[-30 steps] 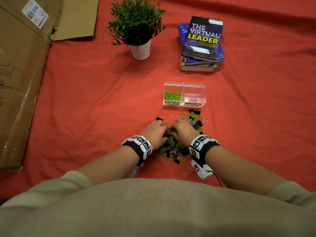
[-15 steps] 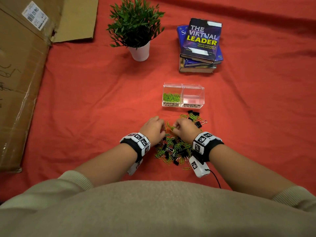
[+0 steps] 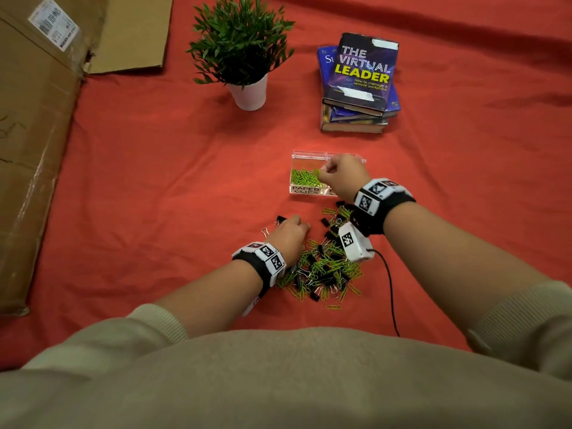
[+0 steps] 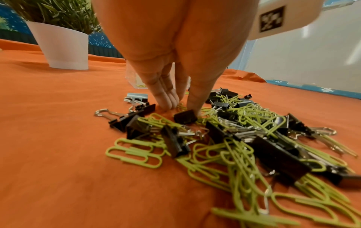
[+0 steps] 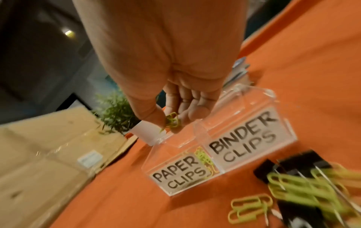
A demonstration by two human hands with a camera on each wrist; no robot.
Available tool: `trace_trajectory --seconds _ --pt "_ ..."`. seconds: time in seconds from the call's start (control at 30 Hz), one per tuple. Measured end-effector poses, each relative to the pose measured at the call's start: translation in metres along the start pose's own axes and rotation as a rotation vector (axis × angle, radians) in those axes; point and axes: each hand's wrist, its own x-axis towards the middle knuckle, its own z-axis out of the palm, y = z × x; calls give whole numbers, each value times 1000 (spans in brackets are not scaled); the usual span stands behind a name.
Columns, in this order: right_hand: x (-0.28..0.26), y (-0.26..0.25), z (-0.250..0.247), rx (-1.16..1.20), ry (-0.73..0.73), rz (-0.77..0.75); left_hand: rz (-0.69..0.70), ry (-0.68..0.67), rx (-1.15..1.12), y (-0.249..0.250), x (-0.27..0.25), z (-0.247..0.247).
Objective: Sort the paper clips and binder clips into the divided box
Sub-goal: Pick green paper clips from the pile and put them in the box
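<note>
A clear divided box [image 3: 309,154] labelled PAPER CLIPS and BINDER CLIPS [image 5: 244,138] stands on the red cloth. Green paper clips [image 3: 305,176] lie in its left compartment; the right compartment looks empty. My right hand [image 3: 323,173] hovers over the box and pinches a few green paper clips [image 5: 171,122] above the paper-clip side. A mixed pile of green paper clips and black binder clips [image 3: 325,267] lies in front of the box. My left hand [image 3: 305,226] rests at the pile's far left edge, its straight fingers [image 4: 168,101] and thumb touching the cloth beside a black binder clip [image 4: 185,116].
A potted plant [image 3: 244,57] and a stack of books [image 3: 359,85] stand behind the box. Flattened cardboard [image 3: 34,134] covers the left side. A black cable [image 3: 391,292] trails from my right wrist past the pile.
My right hand has left the pile and moved forward over the box with green paper clips in its pinch. My left hand has stayed at the pile, now at its far left edge.
</note>
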Motion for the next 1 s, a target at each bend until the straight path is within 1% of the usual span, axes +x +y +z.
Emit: trace_trajectory --seconds 0.1,0.17,0.23,0.3,0.37,0.4,0.47,0.53,0.63,0.7,0.8,0.9,0.97,1.0 --pt "18 -11 11 -231 -28 -17 -7 2 -13 -2 0 1" --pt "23 -15 16 -313 -58 -17 -24 7 -25 -3 -1 1" --pt "21 -15 17 -357 -67 -59 -20 5 -29 -5 -2 0" --pt "11 -12 17 -371 -33 -138 13 -6 -35 -7 -3 -3" --pt "-8 -6 20 -297 -10 -182 38 -8 -29 -9 -4 -6" --pt "-19 0 23 -258 -30 -185 44 -4 -18 -10 -4 -8" --pt "-42 13 33 -253 -142 -167 47 14 19 -10 -3 -8" --pt "-61 28 45 -311 -238 -178 47 26 92 -8 -4 -10" --pt "-79 48 60 -430 -303 -207 74 14 250 -2 -6 -11" --pt "-84 55 65 -481 -300 -212 94 13 322 0 -9 -11" --pt "-86 60 66 -496 -248 -227 91 -1 353 1 -9 -9" --pt "-86 63 64 -490 -239 -180 96 -5 391 3 -11 -6" --pt "-85 65 64 -499 -224 -163 109 -3 392 1 -12 -5" --pt "-86 64 63 -500 -202 -161 105 -1 358 0 -12 -6"
